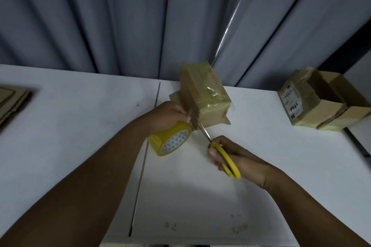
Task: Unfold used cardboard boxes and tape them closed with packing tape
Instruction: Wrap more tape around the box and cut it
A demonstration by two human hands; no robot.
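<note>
A small taped cardboard box (202, 94) stands on the white table (80, 126) at the centre back, wrapped in shiny yellowish tape. My left hand (168, 115) grips a yellow roll of packing tape (170, 139) just left of the box's near corner, a strip running from roll to box. My right hand (234, 156) holds yellow-handled scissors (222, 154). Their blades point up-left and meet the tape strip beside the box corner.
A second cardboard box (321, 100) with a shipping label lies open at the right back of the table. Flattened cardboard (12, 100) lies at the left edge. Grey curtains (120, 16) hang behind the table. A seam (144, 158) splits the tabletop.
</note>
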